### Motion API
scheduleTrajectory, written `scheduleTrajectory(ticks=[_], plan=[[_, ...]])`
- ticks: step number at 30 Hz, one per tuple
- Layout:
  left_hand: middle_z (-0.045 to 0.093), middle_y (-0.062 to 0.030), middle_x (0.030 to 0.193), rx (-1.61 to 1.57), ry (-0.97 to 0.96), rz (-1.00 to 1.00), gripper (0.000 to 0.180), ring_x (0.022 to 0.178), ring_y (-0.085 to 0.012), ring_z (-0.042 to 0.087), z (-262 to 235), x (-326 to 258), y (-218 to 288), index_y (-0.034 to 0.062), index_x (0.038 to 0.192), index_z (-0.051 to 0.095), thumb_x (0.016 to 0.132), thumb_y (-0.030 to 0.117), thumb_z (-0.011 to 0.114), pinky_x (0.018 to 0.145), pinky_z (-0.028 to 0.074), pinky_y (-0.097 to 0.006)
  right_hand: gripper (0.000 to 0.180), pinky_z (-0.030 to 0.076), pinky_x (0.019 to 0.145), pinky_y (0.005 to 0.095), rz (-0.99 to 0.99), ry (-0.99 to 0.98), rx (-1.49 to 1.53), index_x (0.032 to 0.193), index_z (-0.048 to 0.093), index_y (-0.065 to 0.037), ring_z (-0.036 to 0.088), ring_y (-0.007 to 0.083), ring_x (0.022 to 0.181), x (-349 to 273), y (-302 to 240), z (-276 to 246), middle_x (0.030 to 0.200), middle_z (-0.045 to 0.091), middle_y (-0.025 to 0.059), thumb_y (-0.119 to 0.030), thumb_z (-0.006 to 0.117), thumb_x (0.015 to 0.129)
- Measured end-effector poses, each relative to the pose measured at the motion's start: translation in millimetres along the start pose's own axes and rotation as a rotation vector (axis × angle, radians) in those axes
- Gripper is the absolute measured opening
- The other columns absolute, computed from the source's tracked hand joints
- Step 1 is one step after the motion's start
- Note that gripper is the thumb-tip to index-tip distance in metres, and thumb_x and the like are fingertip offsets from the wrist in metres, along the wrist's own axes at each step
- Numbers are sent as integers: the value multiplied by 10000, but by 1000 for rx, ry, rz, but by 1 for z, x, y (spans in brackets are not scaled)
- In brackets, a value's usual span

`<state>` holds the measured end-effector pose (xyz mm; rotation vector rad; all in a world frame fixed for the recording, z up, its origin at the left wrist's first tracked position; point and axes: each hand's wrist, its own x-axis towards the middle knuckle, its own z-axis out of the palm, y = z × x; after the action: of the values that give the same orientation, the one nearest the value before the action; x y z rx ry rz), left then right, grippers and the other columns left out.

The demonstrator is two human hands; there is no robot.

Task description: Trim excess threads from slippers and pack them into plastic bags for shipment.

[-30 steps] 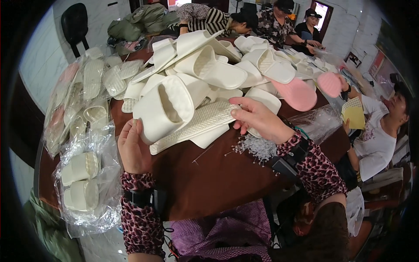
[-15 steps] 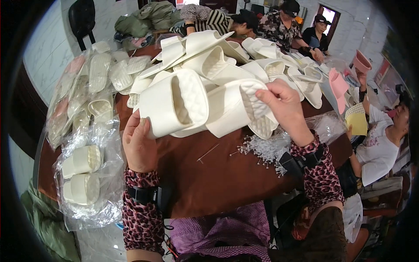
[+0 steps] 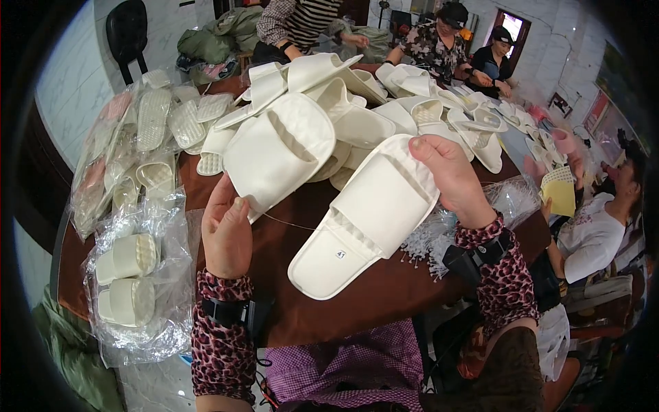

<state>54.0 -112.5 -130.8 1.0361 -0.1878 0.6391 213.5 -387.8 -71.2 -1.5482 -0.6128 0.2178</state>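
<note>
My left hand [image 3: 230, 230] is closed on a cream slide slipper [image 3: 271, 161], gripping it by its lower left edge and tilting it up. A second cream slipper [image 3: 377, 206] hangs from my right hand [image 3: 453, 175], pinched at its upper right end, with a small size sticker on the insole. A thin clear strand [image 3: 292, 224] runs between the two slippers. Behind them rises a heap of loose cream slippers [image 3: 357, 123]. Beside my right wrist lies a bunch of thin clear plastic fasteners [image 3: 429, 244].
Bagged slippers [image 3: 156, 117] line the table's left side. One bagged pair [image 3: 127, 278] lies near the left edge of the brown tabletop [image 3: 274, 302]. Co-workers [image 3: 439, 51] are at the far side, and another person [image 3: 594, 220] sits at the right holding a yellow piece.
The right slipper has come down and toward me, turning its sticker up and apart from the left one. The left slipper has tilted. The person in stripes has straightened up.
</note>
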Motion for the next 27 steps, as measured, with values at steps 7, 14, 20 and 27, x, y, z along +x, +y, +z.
scheduleTrajectory(ticks=[7,14,20,27], plan=[[409,-121,1365,145,-161,-132,700,1255,-205,395,16,-2,3,-41,1384,275,814,149,634,1047,290,-330,238,418,629,200,19,-34,80,901,622,15,513,40,701,1,7,16,787,598,-9,-216,568,901],[196,-134,1481,411,-465,-166,745,1386,-239,132,10,-5,-14,-18,1421,196,832,136,626,1110,103,-363,343,433,767,227,-85,-172,-206,1115,550,16,526,75,864,-6,19,22,992,589,21,-277,513,940],[257,-123,1448,311,-597,-327,718,1301,-227,318,25,-12,-7,-16,1416,217,848,170,615,1085,199,-368,369,445,779,240,122,-330,78,1167,530,32,539,79,889,-13,25,29,1002,595,28,-260,496,943],[503,-102,1241,299,-518,-371,447,1041,-173,558,19,-11,-7,-10,1302,430,895,121,560,913,423,-295,332,446,779,235,156,-272,-76,1177,530,28,545,74,890,-28,20,18,997,603,21,-191,475,933]])
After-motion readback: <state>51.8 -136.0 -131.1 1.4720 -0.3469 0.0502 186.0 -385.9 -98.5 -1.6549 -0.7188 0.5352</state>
